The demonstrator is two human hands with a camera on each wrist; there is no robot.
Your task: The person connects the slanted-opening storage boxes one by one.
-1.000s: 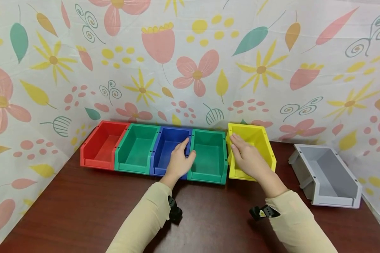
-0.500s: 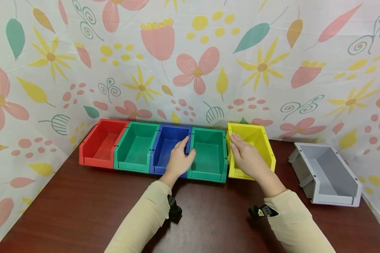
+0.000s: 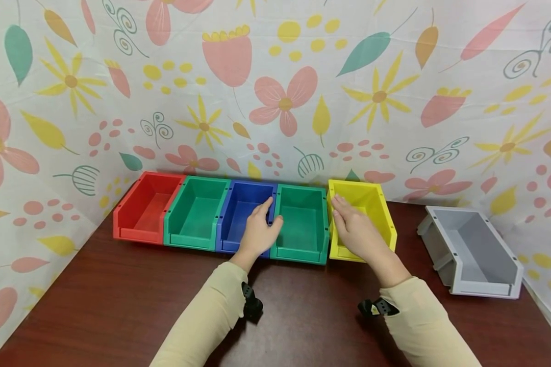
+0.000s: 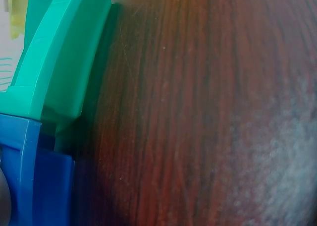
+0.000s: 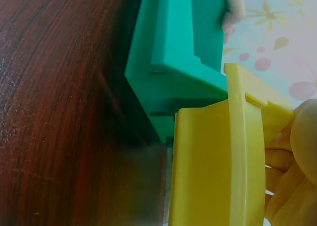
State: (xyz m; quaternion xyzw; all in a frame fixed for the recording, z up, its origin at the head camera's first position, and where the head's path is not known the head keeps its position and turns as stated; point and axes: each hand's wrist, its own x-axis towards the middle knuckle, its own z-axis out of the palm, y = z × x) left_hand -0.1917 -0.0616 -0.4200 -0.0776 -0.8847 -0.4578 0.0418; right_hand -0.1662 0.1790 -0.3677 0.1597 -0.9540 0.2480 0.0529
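My left hand holds the adjoining side walls of the blue bin and the right-hand green bin. Its fingers are over the blue side, and the thumb reaches over the green side. My right hand reaches into the yellow bin, its straight fingers lying against that bin's left wall. In the right wrist view, the yellow bin stands beside the green bin, their near corners almost touching. The right fingertips are partly hidden there. The left wrist view mostly shows tabletop.
A red bin and another green bin continue the row on the left. Apart at the right stands a grey bin, turned at an angle. Floral cloth hangs behind the brown table.
The yellow bin has shifted slightly left with my right hand, narrowing its gap to the green bin. My left hand stays in place on the blue and green walls. The head view drifts slightly.
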